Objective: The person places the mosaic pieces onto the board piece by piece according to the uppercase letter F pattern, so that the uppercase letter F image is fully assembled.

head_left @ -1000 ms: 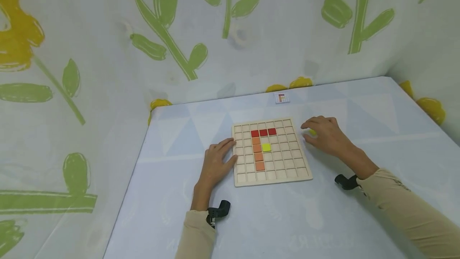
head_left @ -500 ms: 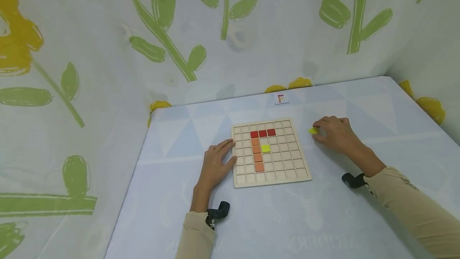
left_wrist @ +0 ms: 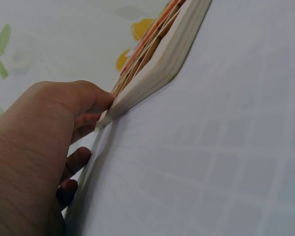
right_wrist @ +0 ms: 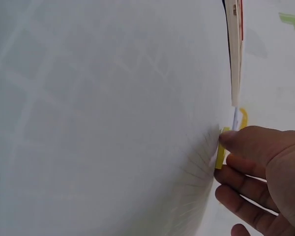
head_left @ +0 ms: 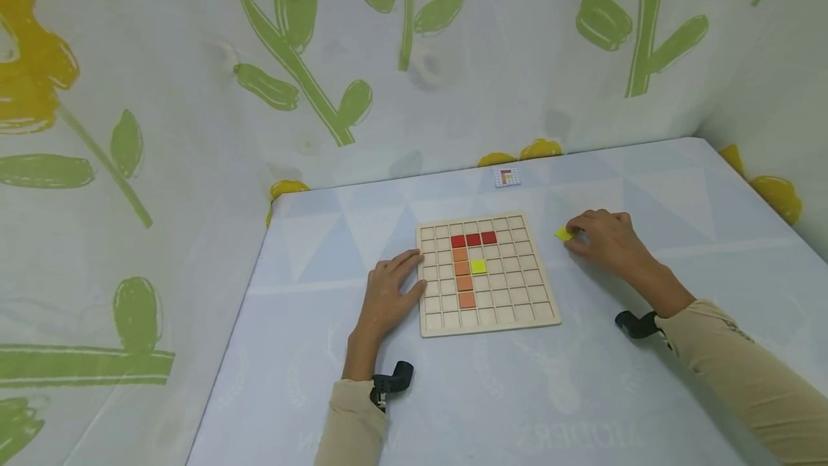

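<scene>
My right hand (head_left: 606, 239) pinches a yellow square tile (head_left: 564, 234) between thumb and fingers, close over the table to the right of the board. In the right wrist view the tile (right_wrist: 221, 152) shows edge-on under the thumb. A wooden grid board (head_left: 511, 308) lies between the hands. Set in its cells are a row of red tiles (head_left: 474, 239), a column of orange tiles (head_left: 464, 283) and one yellow tile (head_left: 478, 267). My left hand (head_left: 388, 297) rests its thumb and fingertips against the board's left edge; in the left wrist view the thumb (left_wrist: 101, 96) meets the rim.
A small printed card (head_left: 507, 177) with a coloured grid pattern lies behind the board near the table's back edge. The pale patterned tabletop (head_left: 466, 394) meets a flower-printed cloth (head_left: 194, 164) at the back and left. Each wrist carries a black camera mount (head_left: 637, 324).
My right hand has shifted slightly right, away from the board, and the yellow tile now shows more at its fingertips. The left hand and the board have stayed in place.
</scene>
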The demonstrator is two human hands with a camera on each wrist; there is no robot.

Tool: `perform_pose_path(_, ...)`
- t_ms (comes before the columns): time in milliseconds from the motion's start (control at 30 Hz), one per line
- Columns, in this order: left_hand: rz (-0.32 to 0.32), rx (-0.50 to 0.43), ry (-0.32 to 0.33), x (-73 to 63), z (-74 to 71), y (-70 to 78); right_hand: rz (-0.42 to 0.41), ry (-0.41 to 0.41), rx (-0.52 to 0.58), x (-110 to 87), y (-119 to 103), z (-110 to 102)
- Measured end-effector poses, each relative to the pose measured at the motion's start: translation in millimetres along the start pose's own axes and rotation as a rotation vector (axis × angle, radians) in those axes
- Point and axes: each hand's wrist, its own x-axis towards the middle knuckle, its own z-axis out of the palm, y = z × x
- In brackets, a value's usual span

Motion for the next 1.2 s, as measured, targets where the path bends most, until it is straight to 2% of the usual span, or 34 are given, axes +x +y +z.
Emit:
perform_pose_path(233, 0.001, -0.009, -0.006, 0.7, 0.9, -0.7, 0.0, 0.017, 0.017, -0.4, -1, 0)
perform_pose_path(567, 0.012, -0.002, -0.002, 1.2, 0.1, -0.1, -0.141, 0.077, 0.092, -4.3, -18, -4)
perform_pose_path(933, 0.025, -0.009, 0.013, 1.2, 0.3, -1.6, -0.184, 0.026, 0.118, -3.9, -38, -6)
perform_pose_path(1200, 0.011, 0.009, 0.013, 1.4, 1.6, -1.9, -0.212, 0.001, 0.125, -4.5, -50, -6)
